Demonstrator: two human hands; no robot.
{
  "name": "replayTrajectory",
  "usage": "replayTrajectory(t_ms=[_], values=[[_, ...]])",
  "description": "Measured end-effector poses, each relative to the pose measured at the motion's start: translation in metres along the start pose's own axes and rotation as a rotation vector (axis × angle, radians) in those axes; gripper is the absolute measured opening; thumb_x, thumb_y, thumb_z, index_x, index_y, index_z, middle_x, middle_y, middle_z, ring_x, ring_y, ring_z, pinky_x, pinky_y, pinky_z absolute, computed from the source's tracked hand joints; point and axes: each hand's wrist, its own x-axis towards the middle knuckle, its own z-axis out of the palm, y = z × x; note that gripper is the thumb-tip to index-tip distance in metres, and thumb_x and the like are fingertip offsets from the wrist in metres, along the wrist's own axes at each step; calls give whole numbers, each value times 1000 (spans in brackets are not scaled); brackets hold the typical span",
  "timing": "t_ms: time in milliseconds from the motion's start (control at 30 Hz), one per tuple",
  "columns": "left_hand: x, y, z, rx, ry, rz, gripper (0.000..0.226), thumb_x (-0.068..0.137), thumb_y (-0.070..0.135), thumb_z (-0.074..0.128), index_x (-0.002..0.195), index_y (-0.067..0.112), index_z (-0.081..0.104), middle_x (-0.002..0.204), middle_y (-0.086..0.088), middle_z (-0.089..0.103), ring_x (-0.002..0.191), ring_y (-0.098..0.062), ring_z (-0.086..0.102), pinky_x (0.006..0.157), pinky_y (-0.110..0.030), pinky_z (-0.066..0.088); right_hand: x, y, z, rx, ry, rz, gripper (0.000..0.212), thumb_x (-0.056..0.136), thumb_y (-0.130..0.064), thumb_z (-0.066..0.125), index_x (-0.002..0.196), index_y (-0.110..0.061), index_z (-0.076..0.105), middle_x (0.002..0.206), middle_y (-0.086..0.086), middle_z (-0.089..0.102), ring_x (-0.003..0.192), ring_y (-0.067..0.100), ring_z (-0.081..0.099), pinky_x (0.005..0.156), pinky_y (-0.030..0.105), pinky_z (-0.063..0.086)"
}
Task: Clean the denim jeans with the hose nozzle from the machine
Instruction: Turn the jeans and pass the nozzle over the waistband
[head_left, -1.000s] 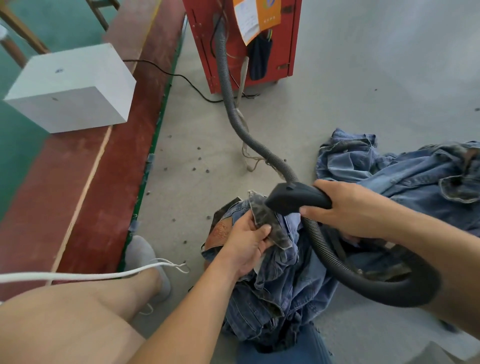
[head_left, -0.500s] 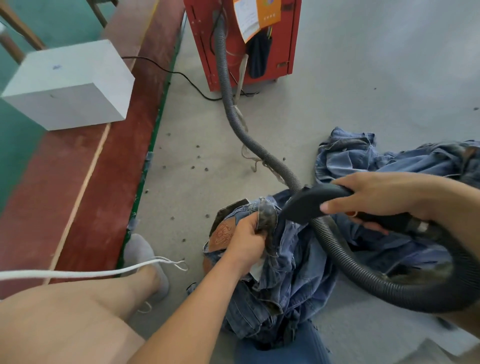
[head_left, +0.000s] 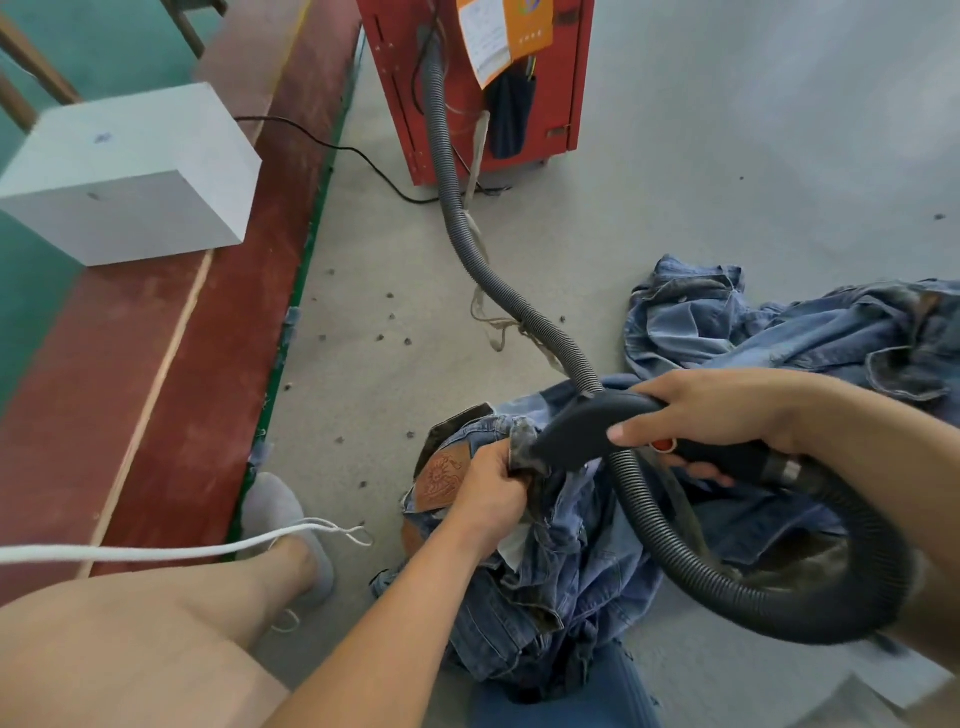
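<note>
The jeans (head_left: 561, 566) lie bunched on the floor (head_left: 675, 182) in front of the person, the waistband with its brown leather patch (head_left: 441, 480) turned up toward the camera. The left hand (head_left: 491, 486) is clenched on a fold of denim at the waistband, holding it raised. The right hand (head_left: 727, 415) is wrapped round the black handle of the nozzle (head_left: 582, 436), thumb along its near side. The nozzle's long axis runs nearly level from right to left, and its mouth sits against the very fold the left hand pinches, so the cloth to be cleaned lies just left of the right hand's grip, with the two hands close together. The ribbed hose (head_left: 467, 244) comes from the red machine (head_left: 566, 78) at the top, passes behind the nozzle, loops low on the right and enters the handle from the right. My judgement is that the next stroke should follow the nozzle's axis along the waistband, while the left hand keeps the fold taut; the right hand is the one to move, and the loop of hose may drag on the cloth beneath it
</note>
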Motion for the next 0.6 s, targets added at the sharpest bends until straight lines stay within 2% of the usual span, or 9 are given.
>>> replayTrajectory(t_ms=[67, 167, 267, 367, 433, 500, 600], values=[[-1, -2, 2, 6, -10, 4, 46, 88, -16, 48, 88, 19, 77, 94, -3, 79, 93, -14, 73, 86, -39, 62, 13, -1, 13, 82, 61, -33, 38, 96, -43, 73, 106, -8, 62, 69, 8, 59, 52, 23, 54, 50, 33, 52], [-4, 2, 6, 29, -57, 39, 49, 88, -14, 50, 89, 26, 79, 96, 5, 80, 97, -9, 73, 84, -28, 60, 21, -1, 10, 202, 153, -55, 30, 98, -40, 72, 100, -12, 61, 68, 8, 57, 51, 21, 52, 47, 31, 50], [-2, 5, 3, 8, -22, 20, 57, 87, -19, 45, 85, 28, 78, 91, 5, 79, 91, -9, 72, 80, -28, 58, 9, 2, -8, 162, 40, -23, 42, 92, -42, 77, 104, -7, 59, 71, 9, 57, 52, 22, 52, 49, 33, 52], [-1, 8, -1, -45, -25, 9, 60, 88, -20, 43, 82, 29, 77, 83, 6, 77, 84, -6, 71, 72, -21, 54, 4, 3, -4, 126, -50, 9, 49, 89, -45, 79, 105, -4, 58, 73, 11, 56, 53, 23, 51, 49, 33, 50], [-3, 10, 1, -29, -44, 18, 55, 88, -20, 42, 86, 25, 76, 85, 6, 77, 86, -5, 70, 74, -21, 54, 13, 1, 10, 212, -6, -25, 40, 95, -40, 75, 107, -5, 59, 70, 9, 55, 51, 22, 50, 47, 31, 48], [-6, 10, 8, 14, -77, 37, 49, 87, -18, 43, 91, 19, 74, 90, 4, 78, 92, -8, 71, 81, -26, 57, 23, -1, 19, 281, 89, -62, 41, 99, -37, 70, 118, -4, 58, 70, 10, 53, 51, 21, 49, 46, 31, 48], [-6, 12, 10, 17, -76, 34, 47, 87, -16, 44, 91, 19, 75, 91, 3, 77, 91, -8, 70, 81, -28, 58, 20, -4, 8, 261, 89, -64, 35, 99, -37, 70, 111, -7, 59, 71, 11, 53, 51, 21, 50, 47, 31, 49]])
